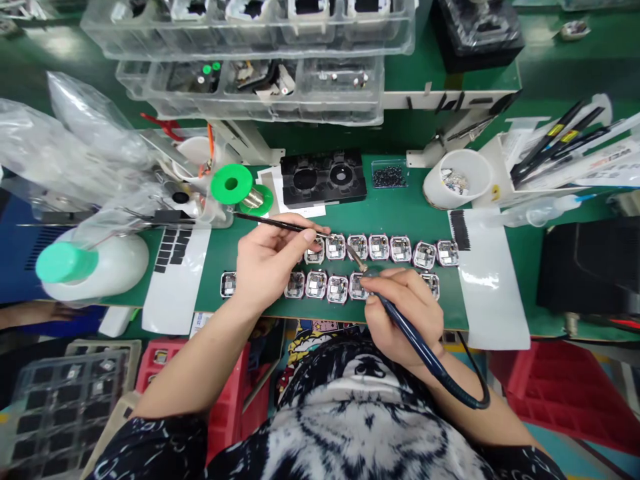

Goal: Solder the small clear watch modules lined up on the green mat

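Observation:
Two rows of small square watch-like cases with circuit boards inside, one of them a case, lie on the green bench. My left hand pinches a thin black tool, whose tip reaches a case in the back row. A soldering iron with a dark blue cable is gripped in my right hand. Its metal tip points up and left, close to the back-row case. My fingers partly cover some front-row cases.
Behind the cases stand a green solder spool, a black fixture and a white cup. White sheets lie at both sides. A bottle is at left, and clear parts trays are above.

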Demonstrator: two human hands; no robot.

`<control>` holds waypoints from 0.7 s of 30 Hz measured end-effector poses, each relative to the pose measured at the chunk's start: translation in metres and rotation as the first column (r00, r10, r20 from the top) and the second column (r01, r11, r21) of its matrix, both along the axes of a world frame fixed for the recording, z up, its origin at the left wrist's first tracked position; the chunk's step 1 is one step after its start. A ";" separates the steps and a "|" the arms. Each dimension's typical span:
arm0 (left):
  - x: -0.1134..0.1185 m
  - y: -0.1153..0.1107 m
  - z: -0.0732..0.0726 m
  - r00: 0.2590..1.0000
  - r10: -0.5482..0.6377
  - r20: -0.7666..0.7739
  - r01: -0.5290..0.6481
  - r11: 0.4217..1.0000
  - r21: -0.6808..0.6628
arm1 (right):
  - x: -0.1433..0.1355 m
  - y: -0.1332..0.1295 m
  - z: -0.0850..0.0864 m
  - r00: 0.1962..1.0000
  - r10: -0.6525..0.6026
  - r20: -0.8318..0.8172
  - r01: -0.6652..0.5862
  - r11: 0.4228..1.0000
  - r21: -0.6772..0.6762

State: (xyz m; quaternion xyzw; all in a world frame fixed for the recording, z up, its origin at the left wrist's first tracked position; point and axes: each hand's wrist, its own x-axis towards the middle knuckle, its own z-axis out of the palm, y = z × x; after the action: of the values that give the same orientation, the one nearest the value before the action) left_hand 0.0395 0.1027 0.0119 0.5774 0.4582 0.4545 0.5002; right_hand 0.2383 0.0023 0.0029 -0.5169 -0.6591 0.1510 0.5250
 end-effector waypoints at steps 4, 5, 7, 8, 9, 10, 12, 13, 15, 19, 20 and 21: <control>-0.009 -0.007 -0.002 0.960 0.080 -0.267 -0.035 0.985 0.172 | -0.008 0.005 -0.004 1.000 0.015 0.008 -0.015 1.000 -0.009; -0.009 -0.008 -0.003 0.947 0.090 -0.310 -0.024 0.977 0.212 | -0.010 0.007 -0.006 1.000 0.019 0.006 -0.019 1.000 -0.018; -0.008 -0.009 -0.007 0.927 0.089 -0.363 0.013 0.963 0.268 | -0.012 0.009 -0.009 1.000 0.027 0.000 -0.027 0.999 -0.032; -0.008 -0.009 -0.009 0.922 0.085 -0.379 0.030 0.957 0.288 | -0.012 0.010 -0.011 0.999 0.032 -0.004 -0.032 0.999 -0.034; -0.007 -0.009 -0.010 0.917 0.078 -0.392 0.047 0.953 0.300 | -0.012 0.011 -0.012 0.999 0.037 -0.008 -0.037 0.999 -0.034; -0.006 -0.009 -0.012 0.912 0.071 -0.405 0.062 0.950 0.307 | -0.012 0.012 -0.013 0.999 0.040 -0.011 -0.040 0.999 -0.033; -0.005 -0.009 -0.013 0.900 0.069 -0.431 0.079 0.945 0.317 | -0.012 0.013 -0.014 0.999 0.042 -0.018 -0.042 0.999 -0.031; -0.005 -0.009 -0.014 0.894 0.070 -0.443 0.085 0.943 0.322 | -0.012 0.013 -0.014 0.999 0.041 -0.020 -0.042 0.999 -0.032; -0.005 -0.009 -0.015 0.887 0.077 -0.455 0.091 0.937 0.336 | -0.012 0.014 -0.015 0.999 0.043 -0.025 -0.044 0.998 -0.037; -0.005 -0.009 -0.016 0.881 0.087 -0.465 0.094 0.931 0.353 | -0.011 0.014 -0.015 0.998 0.051 -0.022 -0.052 0.997 -0.049; -0.004 -0.009 -0.016 0.879 0.089 -0.468 0.095 0.930 0.355 | -0.012 0.013 -0.015 0.999 0.049 -0.019 -0.050 0.997 -0.052; -0.004 -0.009 -0.016 0.878 0.090 -0.470 0.096 0.930 0.356 | -0.012 0.013 -0.014 0.999 0.048 -0.018 -0.049 0.997 -0.055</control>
State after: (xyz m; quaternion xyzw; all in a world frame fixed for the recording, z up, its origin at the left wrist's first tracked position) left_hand 0.0350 0.0940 -0.0045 0.7558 0.4729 0.3745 0.2547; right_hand 0.2268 0.0156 -0.0115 -0.5140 -0.6625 0.1864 0.5120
